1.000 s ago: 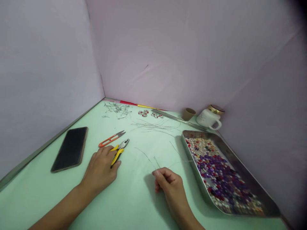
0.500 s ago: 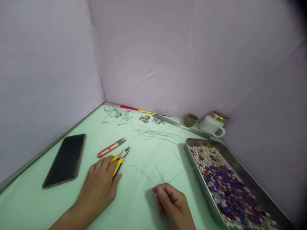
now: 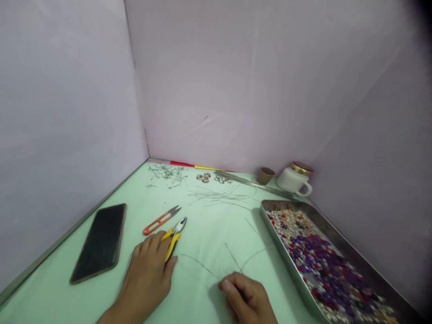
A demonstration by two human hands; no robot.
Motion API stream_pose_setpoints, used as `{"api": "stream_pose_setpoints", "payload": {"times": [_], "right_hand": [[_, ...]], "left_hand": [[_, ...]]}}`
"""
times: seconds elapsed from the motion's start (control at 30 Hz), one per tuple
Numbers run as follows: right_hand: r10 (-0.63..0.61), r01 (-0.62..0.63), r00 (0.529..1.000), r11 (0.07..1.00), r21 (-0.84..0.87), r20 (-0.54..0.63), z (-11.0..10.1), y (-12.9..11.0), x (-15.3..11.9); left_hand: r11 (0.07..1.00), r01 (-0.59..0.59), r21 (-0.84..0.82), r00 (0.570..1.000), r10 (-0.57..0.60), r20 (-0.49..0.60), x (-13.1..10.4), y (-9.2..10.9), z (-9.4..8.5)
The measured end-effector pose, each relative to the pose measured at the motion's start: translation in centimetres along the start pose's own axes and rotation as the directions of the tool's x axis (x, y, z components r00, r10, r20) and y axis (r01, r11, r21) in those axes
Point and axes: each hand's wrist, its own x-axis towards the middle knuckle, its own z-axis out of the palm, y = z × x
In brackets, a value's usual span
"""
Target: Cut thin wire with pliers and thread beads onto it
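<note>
Yellow-handled pliers (image 3: 173, 243) lie under my left hand (image 3: 147, 271), whose fingers are wrapped over the handles; the metal jaws point away and to the right. Beyond them are orange thread snips (image 3: 161, 219), blades pointing up and right. My right hand (image 3: 248, 295) pinches thin wires between thumb and forefinger. One wire (image 3: 199, 263) reaches out to the left, another (image 3: 233, 256) points upward, and a third curves right toward the tray. What lies inside the curled fingers is hidden.
On the right a metal tray (image 3: 290, 270) holds purple, red and pale beads. A phone (image 3: 99, 243) lies at left. Toward the wall are wire scraps (image 3: 167, 173), beaded pieces (image 3: 204, 177), loose wires (image 3: 222, 195), a brown cup (image 3: 265, 176) and a white lidded mug (image 3: 292, 180).
The view has tilted up a little, so the things on the table appear lower. Both hands keep their holds, left on the pliers and right on the wires.
</note>
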Motion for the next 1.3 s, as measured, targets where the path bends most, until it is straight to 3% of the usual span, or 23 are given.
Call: {"api": "stream_pose_setpoints", "payload": {"times": [0.23, 0.43, 0.6, 0.67, 0.73, 0.8, 0.83, 0.9, 1.0, 1.07, 1.13, 1.3], "right_hand": [[0.003, -0.005, 0.998, 1.0, 0.026, 0.057, -0.4, -0.5, 0.0], [-0.026, 0.025, 0.999, 0.999, 0.034, 0.033, -0.5, -1.0, 0.0], [0.009, -0.015, 0.999, 0.994, 0.113, 0.053, -0.5, -1.1, 0.0], [0.03, -0.038, 0.997, 0.991, 0.127, 0.067, -0.6, -1.2, 0.0], [0.045, -0.056, 0.994, 0.991, 0.118, 0.096, -0.9, -1.3, 0.0], [0.055, -0.072, 0.983, 0.993, 0.092, 0.175, -1.4, -1.5, 0.0], [0.057, -0.077, 0.972, 0.994, 0.08, 0.23, -1.6, -1.7, 0.0], [0.046, -0.074, 0.946, 0.994, 0.075, 0.32, -2.0, -2.0, -0.3], [-0.004, -0.056, 0.92, 0.988, 0.142, 0.393, -2.1, -2.4, -0.7], [-0.026, -0.052, 0.911, 0.983, 0.179, 0.412, -1.9, -2.6, -0.9], [-0.017, -0.061, 0.922, 0.98, 0.188, 0.386, -1.7, -2.6, -1.0], [-0.016, -0.045, 0.974, 0.964, 0.262, 0.224, -1.0, -2.3, -1.0]], "left_hand": [[0.999, -0.023, 0.029, 0.998, 0.022, 0.055, 0.0, 0.2, -0.7], [0.996, -0.048, 0.074, 0.993, 0.039, 0.112, 0.0, 0.7, -1.1], [0.998, -0.051, 0.042, 0.995, 0.048, 0.09, 0.0, 0.5, -0.9], [0.997, -0.061, -0.037, 0.998, 0.061, 0.001, 0.1, 0.2, -0.9], [0.987, -0.079, -0.143, 0.979, 0.049, -0.198, 0.1, 0.4, -1.5], [0.964, -0.125, -0.234, 0.908, 0.016, -0.418, -0.3, 1.0, -2.4], [0.947, -0.183, -0.265, 0.878, 0.036, -0.477, -0.6, 1.5, -3.0], [0.889, -0.297, -0.347, 0.9, 0.139, -0.414, -1.5, 2.7, -3.8], [0.87, -0.296, -0.394, 0.954, 0.289, -0.078, -3.0, 4.4, -4.3], [0.88, -0.271, -0.39, 0.939, 0.33, 0.093, -3.6, 5.2, -4.1], [0.884, -0.232, -0.407, 0.922, 0.333, 0.198, -3.9, 5.7, -3.9], [0.842, -0.157, -0.516, 0.885, 0.352, 0.306, -4.5, 6.9, -3.1]]}}
